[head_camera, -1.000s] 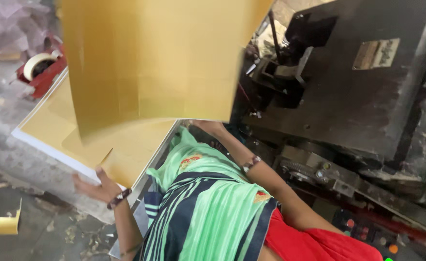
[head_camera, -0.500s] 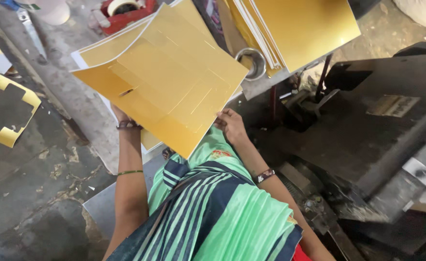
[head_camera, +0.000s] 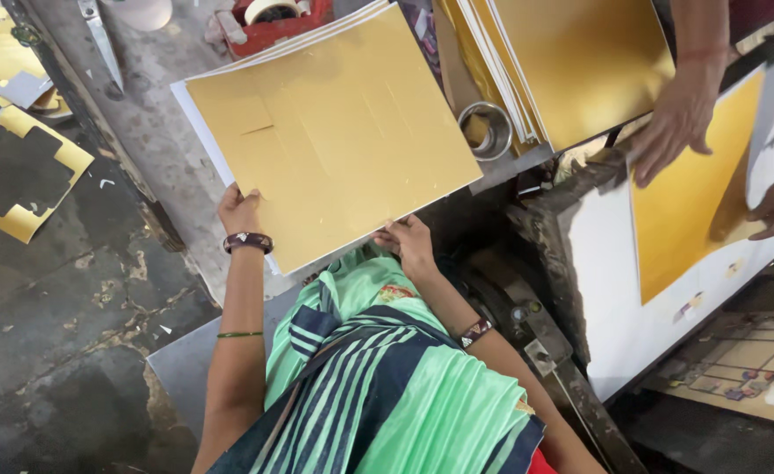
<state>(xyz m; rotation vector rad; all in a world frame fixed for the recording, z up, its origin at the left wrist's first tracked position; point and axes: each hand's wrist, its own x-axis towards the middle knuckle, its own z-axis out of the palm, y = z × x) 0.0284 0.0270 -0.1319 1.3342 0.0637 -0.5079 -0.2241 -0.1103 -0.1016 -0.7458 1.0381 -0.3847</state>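
Note:
A gold cardboard sheet [head_camera: 334, 132] with faint cut lines lies on top of a white-edged stack on the grey workbench [head_camera: 150, 132]. My left hand [head_camera: 239, 211], a dark band on its wrist, grips the sheet's near left edge. At the near right edge, my right hand [head_camera: 409, 243] pinches the same sheet. My green striped clothing fills the bottom of the view.
Another stack of gold sheets [head_camera: 580, 61] and a steel cup [head_camera: 488, 132] stand behind. At the right, another person's hands [head_camera: 681, 118] press a gold sheet [head_camera: 681, 206] against a white machine plate [head_camera: 615, 307]. A red tape dispenser [head_camera: 268, 19] sits at the back; gold cut-out scrap [head_camera: 18, 167] lies at the left.
The gold sheet, held up near the camera before, has come down flat onto the stack with both my hands at its near edge. Another person's hands have come into view at the right.

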